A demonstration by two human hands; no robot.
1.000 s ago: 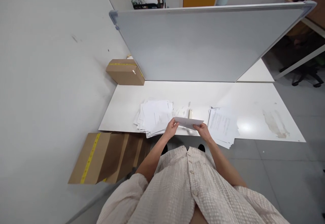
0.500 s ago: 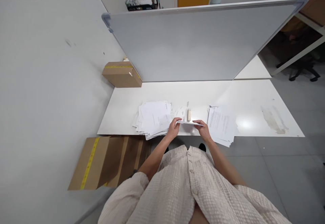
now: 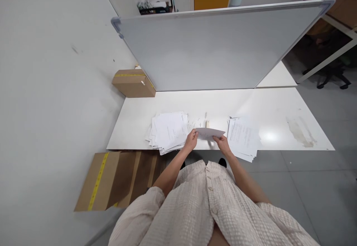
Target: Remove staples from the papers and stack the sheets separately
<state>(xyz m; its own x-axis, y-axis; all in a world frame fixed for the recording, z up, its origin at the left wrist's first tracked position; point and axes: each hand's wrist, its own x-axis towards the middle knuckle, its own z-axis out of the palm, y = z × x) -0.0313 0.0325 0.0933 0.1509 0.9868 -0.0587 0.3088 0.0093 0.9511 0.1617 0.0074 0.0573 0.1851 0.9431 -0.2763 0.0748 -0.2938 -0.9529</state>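
Note:
My left hand (image 3: 190, 141) and my right hand (image 3: 221, 143) both grip one sheet of paper (image 3: 209, 133), held just above the near edge of the white table (image 3: 273, 104). The sheet tilts up toward me, its shaded underside showing. Left of my hands lies a fanned pile of printed sheets (image 3: 168, 130). On the right rests a second pile of printed sheets (image 3: 244, 137), partly overhanging the table edge. A small pale object (image 3: 208, 123) stands on the table just behind the held sheet.
A large whiteboard (image 3: 217, 49) leans upright along the back of the table. A cardboard box (image 3: 134, 83) sits at the table's far left corner. Flattened cardboard boxes (image 3: 117, 177) lie on the floor at my left. A stain (image 3: 301, 135) marks the table's right side.
The sheet lay nearly flat and edge-on half a second ago; now its far edge is raised again so the underside faces me. Both hands stay at the same place.

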